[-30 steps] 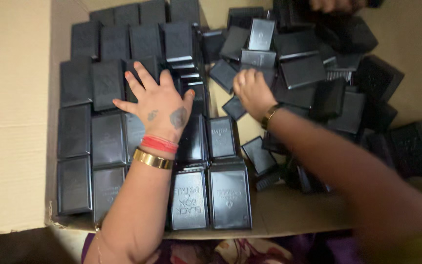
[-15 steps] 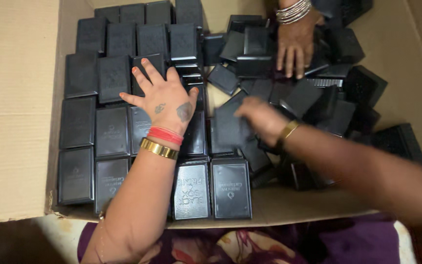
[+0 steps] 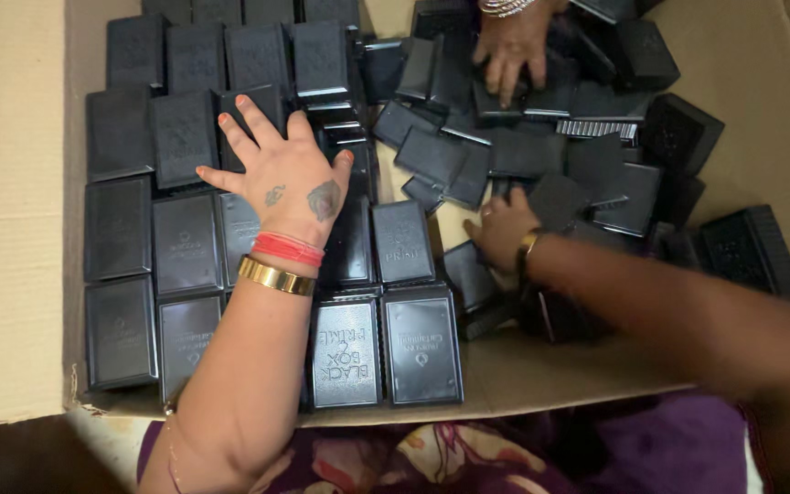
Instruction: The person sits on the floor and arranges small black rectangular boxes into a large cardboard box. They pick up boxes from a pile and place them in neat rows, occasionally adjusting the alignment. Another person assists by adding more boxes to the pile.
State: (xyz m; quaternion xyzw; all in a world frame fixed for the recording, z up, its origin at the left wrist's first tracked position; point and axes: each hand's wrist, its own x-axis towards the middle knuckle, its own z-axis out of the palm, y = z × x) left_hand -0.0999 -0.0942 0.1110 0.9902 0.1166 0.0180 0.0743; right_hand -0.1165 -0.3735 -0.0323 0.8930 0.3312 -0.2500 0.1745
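cardboard carton fills the view, flaps open. everything below is placed relative to it.

tiled block of black plastic boxes takes the carton's left half: flat, edge to edge, long axes running near wall to far wall. i count about four rows by four to five columns, roughly twenty; the left forearm hides some, so not exact. loose heap of the same boxes fills the carton's right half and far side, tilted and overlapping, no common axis, too jumbled to count. bare carton floor shows only at the near right and far right.

left hand: flat, fingers spread wide, palm down on the tiled block at carton centre-left. pressing, gripping nothing. gold bangle and red thread band on that wrist.

right hand: at carton centre, at the seam between block and heap, fingers curled down among the loose boxes. blurred, so i cannot tell whether it has hold of one. nearest neat box lies just left of it, long axis near-to-far. right hand is closer to the heap than the left.

one more hand, another person's hand, reaches in at the carton's far wall, fingers down on the heap, silver bangles on its wrist.
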